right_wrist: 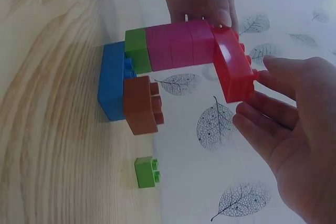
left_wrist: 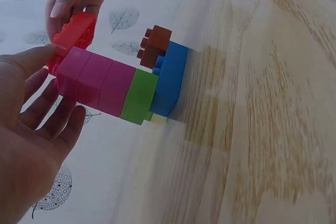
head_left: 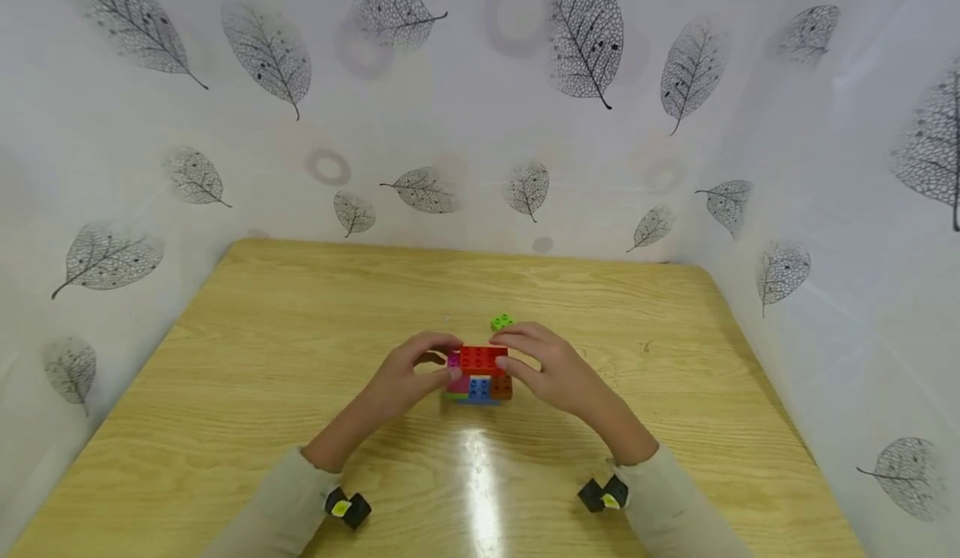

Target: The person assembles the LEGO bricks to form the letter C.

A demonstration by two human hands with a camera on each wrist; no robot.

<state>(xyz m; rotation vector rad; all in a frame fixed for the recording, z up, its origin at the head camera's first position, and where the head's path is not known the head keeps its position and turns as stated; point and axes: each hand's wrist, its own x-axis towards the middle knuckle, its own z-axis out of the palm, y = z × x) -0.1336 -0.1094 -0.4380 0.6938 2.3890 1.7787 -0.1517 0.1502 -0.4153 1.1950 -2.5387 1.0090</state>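
Wooden table [head_left: 262,358], leaf-print walls: both my hands at the block tower [head_left: 480,383].
My left hand [head_left: 408,374] pinches the pink column to steady the tower mid-table; my right hand [head_left: 547,366] grips the red brick [head_left: 482,359] on top, seating it. One green block [head_left: 501,322] lies just behind the tower.

You see a red brick [right_wrist: 232,64] topping pink bricks [right_wrist: 179,44], then green [right_wrist: 137,50], blue [right_wrist: 112,81] and brown [right_wrist: 139,105]; a pale wood-grain table [head_left: 262,358]; a white curtain [head_left: 450,124] printed with grey leaves.

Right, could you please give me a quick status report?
Both hands, left and right, hold red brick atop block tower. Loose green brick behind, clear.
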